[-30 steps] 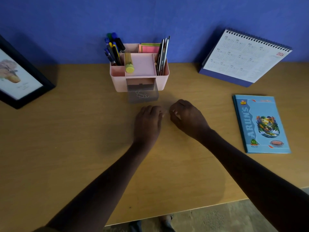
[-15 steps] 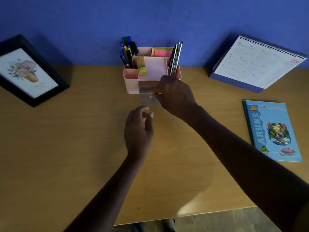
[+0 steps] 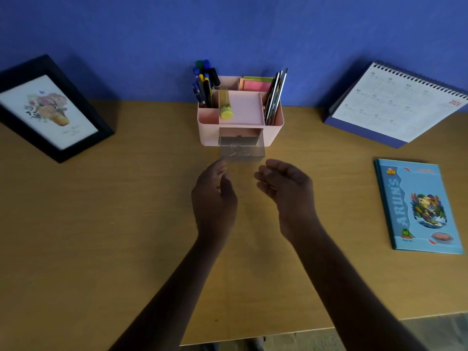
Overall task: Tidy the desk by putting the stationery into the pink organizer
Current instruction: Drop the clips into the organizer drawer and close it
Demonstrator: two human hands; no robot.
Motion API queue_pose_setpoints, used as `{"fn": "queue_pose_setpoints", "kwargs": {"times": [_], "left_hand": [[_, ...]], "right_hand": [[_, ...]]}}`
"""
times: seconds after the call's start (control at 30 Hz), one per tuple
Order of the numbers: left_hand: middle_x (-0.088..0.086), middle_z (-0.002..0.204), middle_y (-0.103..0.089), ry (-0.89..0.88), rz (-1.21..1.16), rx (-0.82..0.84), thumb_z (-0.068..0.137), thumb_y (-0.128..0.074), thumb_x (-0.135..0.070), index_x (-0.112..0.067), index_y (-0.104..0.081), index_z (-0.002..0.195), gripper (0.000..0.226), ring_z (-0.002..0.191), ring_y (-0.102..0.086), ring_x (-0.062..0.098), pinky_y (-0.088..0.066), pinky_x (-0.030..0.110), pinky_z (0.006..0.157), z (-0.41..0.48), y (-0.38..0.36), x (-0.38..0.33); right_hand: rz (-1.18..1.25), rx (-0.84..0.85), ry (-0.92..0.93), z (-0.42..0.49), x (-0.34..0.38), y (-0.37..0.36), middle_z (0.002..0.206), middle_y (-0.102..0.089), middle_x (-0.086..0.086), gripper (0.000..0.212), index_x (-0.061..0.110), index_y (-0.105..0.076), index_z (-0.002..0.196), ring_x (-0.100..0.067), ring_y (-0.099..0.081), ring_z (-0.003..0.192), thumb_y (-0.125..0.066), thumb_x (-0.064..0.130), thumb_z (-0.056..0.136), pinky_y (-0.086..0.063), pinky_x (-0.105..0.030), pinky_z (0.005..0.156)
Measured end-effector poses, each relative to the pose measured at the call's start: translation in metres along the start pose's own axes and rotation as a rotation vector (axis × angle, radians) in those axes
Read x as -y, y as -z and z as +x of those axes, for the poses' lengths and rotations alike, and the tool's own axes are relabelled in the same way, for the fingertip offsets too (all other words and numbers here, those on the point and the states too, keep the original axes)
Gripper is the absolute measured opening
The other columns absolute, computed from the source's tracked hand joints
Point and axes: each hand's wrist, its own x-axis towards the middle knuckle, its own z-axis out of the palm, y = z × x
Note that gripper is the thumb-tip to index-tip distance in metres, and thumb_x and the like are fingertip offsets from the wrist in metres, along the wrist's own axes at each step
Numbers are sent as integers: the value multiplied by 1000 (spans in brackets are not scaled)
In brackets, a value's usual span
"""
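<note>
Head view: I see the wooden desk (image 3: 101, 236) against a blue wall (image 3: 152, 29). Surrounding items: a black picture frame (image 3: 52, 107) at far left, a spiral desk calendar (image 3: 395, 105) at far right, and a blue notebook (image 3: 417, 207) lying flat below the calendar, well apart from both hands. None of these lies between the hands and the pink organizer (image 3: 240, 110), which stands at the back centre of the desk. It holds pens (image 3: 203, 84) in the left compartment, a yellow-capped tube (image 3: 225, 107), sticky notes (image 3: 254, 84) at the rear and thin dark items (image 3: 274, 95) on the right. Its clear drawer (image 3: 241, 148) is pulled out toward me, with paper clips (image 3: 238, 151) inside. My left hand (image 3: 215, 196) and right hand (image 3: 286, 188) hover just in front of the drawer, one each side, fingers loosely spread, holding nothing.
</note>
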Motion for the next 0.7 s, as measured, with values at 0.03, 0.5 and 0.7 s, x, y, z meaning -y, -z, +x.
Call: {"fn": "queue_pose_setpoints", "kwargs": {"times": [0.03, 0.5, 0.7], "left_hand": [[-1, 127, -76, -15, 14, 0, 105, -60, -7, -14, -69, 138, 35, 114, -72, 7, -59, 22, 88, 1, 0, -2], [7, 134, -75, -99, 46, 16, 102, -63, -3, -10, -67, 142, 41, 122, -72, 15, -65, 42, 94, 25, -1, -1], [6, 140, -71, -136, 68, 47, 102, -64, -5, -11, -64, 146, 44, 127, -70, 16, -64, 40, 96, 39, -6, 2]], "right_hand": [[65, 11, -39, -3, -3, -3, 117, -77, -20, 25, 3, -69, 127, -25, -76, 106, -66, 3, 102, -58, -44, 101], [158, 4, -15, 10, 1, -30, 121, -77, -9, 31, 11, -70, 127, -13, -72, 102, -65, -4, 101, -58, -44, 105], [153, 47, 36, 17, 9, -35, 96, -77, 7, 33, 25, -75, 104, -31, -74, 104, -63, -6, 100, -60, -42, 101]]}}
